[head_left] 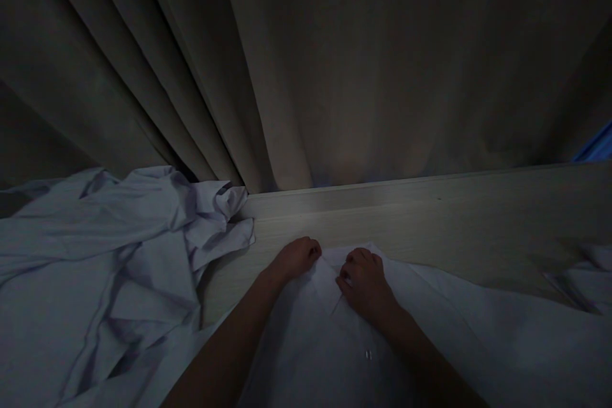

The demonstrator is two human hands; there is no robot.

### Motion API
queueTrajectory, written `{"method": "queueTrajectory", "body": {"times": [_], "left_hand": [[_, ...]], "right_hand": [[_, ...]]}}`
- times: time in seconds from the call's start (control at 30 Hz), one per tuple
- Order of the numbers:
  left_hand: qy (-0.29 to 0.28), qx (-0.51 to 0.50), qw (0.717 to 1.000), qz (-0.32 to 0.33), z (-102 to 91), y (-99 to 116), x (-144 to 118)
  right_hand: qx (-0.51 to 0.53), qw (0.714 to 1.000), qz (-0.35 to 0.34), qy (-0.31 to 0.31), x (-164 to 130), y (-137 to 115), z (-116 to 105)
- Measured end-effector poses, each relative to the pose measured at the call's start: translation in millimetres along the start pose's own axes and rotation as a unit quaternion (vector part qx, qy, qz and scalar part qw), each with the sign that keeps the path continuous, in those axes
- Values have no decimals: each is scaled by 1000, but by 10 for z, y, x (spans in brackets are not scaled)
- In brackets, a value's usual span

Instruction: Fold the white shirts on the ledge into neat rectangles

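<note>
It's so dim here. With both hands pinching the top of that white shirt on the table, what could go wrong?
1. The light is poor, so the small button and placket on the white shirt are hard to see; a crooked fold could go unnoticed.
2. The left hand and right hand grip only the collar area, so the rest may bunch.
3. The crumpled garment pile lies close and could snag.

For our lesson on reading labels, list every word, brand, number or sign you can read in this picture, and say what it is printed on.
None can be read.
The white shirt under the left hand and right hand shows no print; its small button is too tiny to tell.
The crumpled cloth, curtain and wooden table show no lettering.
</note>
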State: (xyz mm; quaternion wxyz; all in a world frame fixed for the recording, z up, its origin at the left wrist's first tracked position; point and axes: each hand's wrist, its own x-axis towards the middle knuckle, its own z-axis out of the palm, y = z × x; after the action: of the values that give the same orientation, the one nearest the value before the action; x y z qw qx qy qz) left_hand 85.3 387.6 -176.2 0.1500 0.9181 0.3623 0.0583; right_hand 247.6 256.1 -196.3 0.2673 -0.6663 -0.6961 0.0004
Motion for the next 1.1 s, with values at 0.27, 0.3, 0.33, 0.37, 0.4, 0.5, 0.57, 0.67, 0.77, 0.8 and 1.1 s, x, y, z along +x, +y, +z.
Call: {"method": "queueTrajectory", "body": {"times": [0.27, 0.3, 0.33, 0.37, 0.4, 0.5, 0.57, 0.67, 0.77, 0.8, 1.1], "left_hand": [[32, 78, 996, -37, 81, 121, 33], [46, 89, 994, -40, 67, 184, 6], [62, 100, 992, -43, 51, 257, -33], [77, 109, 990, -46, 41, 337, -83], [92, 116, 988, -48, 41, 418, -142], [117, 118, 986, -30, 137, 622, -328], [122, 114, 986, -26, 269, 692, -418], [115, 110, 986, -55, 461, 713, -465], [97, 102, 987, -75, 550, 716, -453], [95, 101, 987, -79, 557, 722, -448], [97, 125, 979, -127, 602, 827, -381]], "right_hand": [[-22, 1000, 18, -1, -10, -32, 23], [-18, 1000, 20, 2, 8, -13, -13], [-12, 1000, 24, 7, 30, 25, -61], [-4, 999, 30, 15, 56, 81, -117], [3, 999, 37, 24, 81, 153, -175], [13, 997, 68, 24, 121, 409, -299], [19, 997, 79, -9, 103, 536, -307], [43, 992, 82, -84, 39, 585, -233], [47, 987, 87, -128, -6, 534, -144], [39, 987, 88, -130, -11, 515, -120], [-56, 994, 71, -63, -16, 451, 110]]}}
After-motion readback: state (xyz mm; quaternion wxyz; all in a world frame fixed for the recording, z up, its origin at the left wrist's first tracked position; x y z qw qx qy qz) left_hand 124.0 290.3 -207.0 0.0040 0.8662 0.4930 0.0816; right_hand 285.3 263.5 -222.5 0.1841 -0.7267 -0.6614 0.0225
